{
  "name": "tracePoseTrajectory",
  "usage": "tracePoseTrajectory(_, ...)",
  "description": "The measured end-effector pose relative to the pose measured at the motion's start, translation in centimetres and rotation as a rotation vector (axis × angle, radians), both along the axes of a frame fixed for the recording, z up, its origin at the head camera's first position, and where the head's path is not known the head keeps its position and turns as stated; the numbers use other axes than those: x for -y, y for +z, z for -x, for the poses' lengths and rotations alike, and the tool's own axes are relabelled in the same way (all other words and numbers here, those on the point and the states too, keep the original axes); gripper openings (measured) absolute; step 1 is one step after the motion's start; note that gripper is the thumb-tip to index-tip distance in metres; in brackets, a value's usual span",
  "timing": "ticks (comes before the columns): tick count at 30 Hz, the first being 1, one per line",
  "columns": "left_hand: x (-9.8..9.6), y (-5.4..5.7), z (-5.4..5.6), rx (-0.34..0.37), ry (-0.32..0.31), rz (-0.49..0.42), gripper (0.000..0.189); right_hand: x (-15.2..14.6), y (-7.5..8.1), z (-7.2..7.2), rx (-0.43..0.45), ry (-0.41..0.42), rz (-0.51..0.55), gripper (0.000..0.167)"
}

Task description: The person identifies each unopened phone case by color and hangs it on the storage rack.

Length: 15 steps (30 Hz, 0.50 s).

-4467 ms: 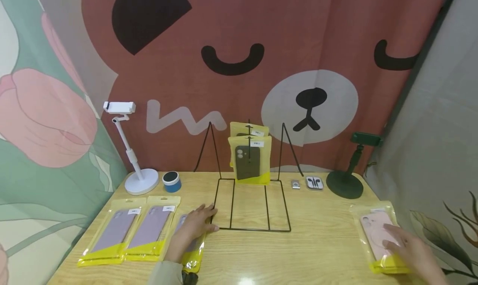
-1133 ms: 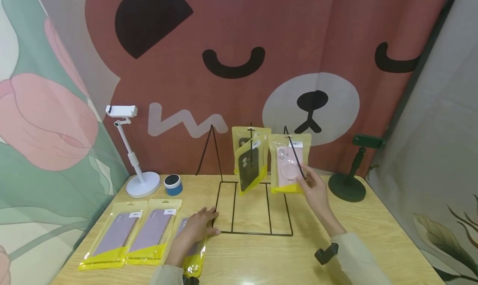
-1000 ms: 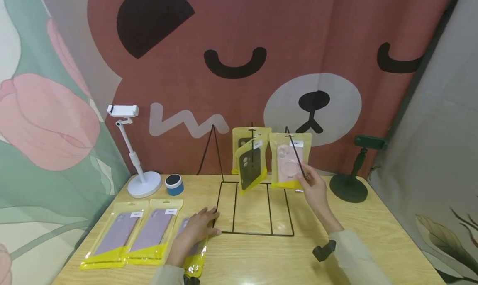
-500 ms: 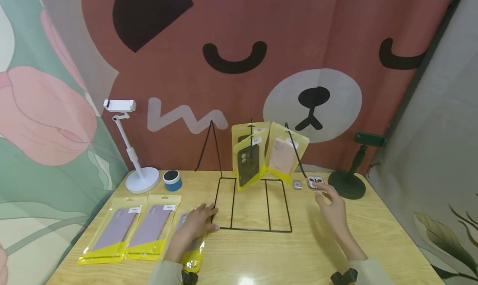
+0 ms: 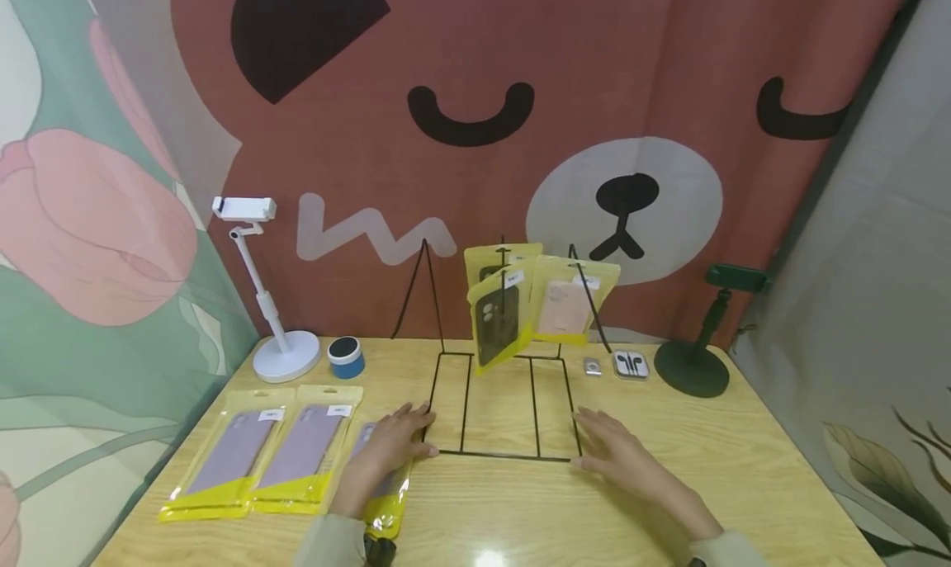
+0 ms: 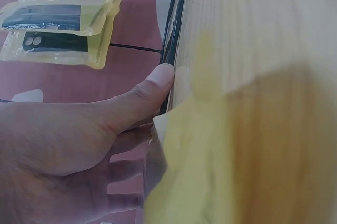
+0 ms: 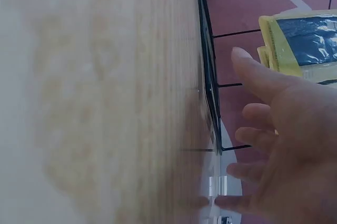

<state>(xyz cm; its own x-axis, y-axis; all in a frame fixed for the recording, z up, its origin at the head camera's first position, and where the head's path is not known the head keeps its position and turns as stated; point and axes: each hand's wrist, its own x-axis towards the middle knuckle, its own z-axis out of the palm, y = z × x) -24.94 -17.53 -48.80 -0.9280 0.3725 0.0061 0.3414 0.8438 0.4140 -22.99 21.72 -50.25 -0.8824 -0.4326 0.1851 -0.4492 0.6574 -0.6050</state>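
Note:
A black wire display rack [image 5: 505, 456] stands mid-table. My left hand [image 5: 390, 443] rests at its front left corner, over a bagged purple phone case [image 5: 388, 513]; in the left wrist view the thumb lies against the wire. My right hand [image 5: 620, 455], fingers loosely extended and holding nothing, is at the front right corner; whether it touches the wire I cannot tell. From the rack's middle hook hangs a bagged dark phone case [image 5: 496, 323], with another yellow bag [image 5: 479, 257] behind it. A bagged pink phone case [image 5: 566, 307] hangs at the right hook, overlapping the dark one.
Two more bagged purple phone cases [image 5: 236, 451] lie at the left. Behind them are a white phone stand [image 5: 286, 356] and a blue-white jar [image 5: 346, 358]. At the back right sit a small silver player [image 5: 592, 366], boxed earphones [image 5: 631, 365] and a dark green stand [image 5: 691, 369].
My right hand brought the bagged pink phone case from the right of the table to the right hook, let go, and came down to the rack's front right corner. The left hand stayed put.

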Motion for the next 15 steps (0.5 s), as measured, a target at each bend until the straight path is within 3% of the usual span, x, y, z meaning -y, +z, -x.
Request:
tracePoseTrajectory(7, -0.14, -0.25, 0.05, 0.008, 0.006, 0.0, 0.061, -0.09, -0.11, 0.38, -0.012, -0.011, -0.13, 0.081)
tracePoseTrajectory(15, -0.05, -0.28, 0.15, 0.013, 0.009, -0.001, 0.061, 0.02, 0.29, 0.29, -0.023, -0.028, -0.169, 0.076)
